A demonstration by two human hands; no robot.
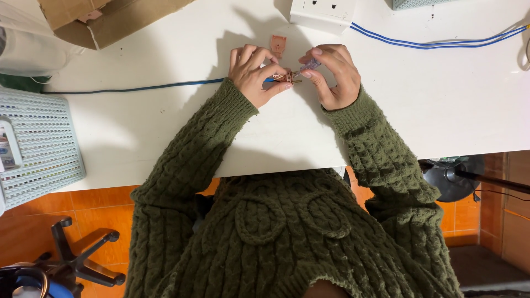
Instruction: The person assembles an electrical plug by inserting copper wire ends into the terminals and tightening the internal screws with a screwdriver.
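The left hand [253, 73] pinches a small brown plug piece [285, 76] at the end of a blue cable [165, 86], its fingers clamped on the part just above the white surface [441, 99]. The right hand [334, 74] meets it from the right, its fingers closed on a thin tool with a pale, translucent handle [309, 67] whose tip points into the plug piece. I cannot tell whether the tip has seated.

By the look of it, the work here is fine fastening on the plug, and it would go best with the left hand steady and low, wrists braced on the surface, and the tool kept in line with the part so it does not slip. A second brown piece [278, 44] lies just beyond the hands, near a white socket block [323, 12]. 2 more blue cables [436, 43] run off to the far right. A cardboard box [110, 19] sits far left, and a pale mesh basket [44, 143] at the left edge.
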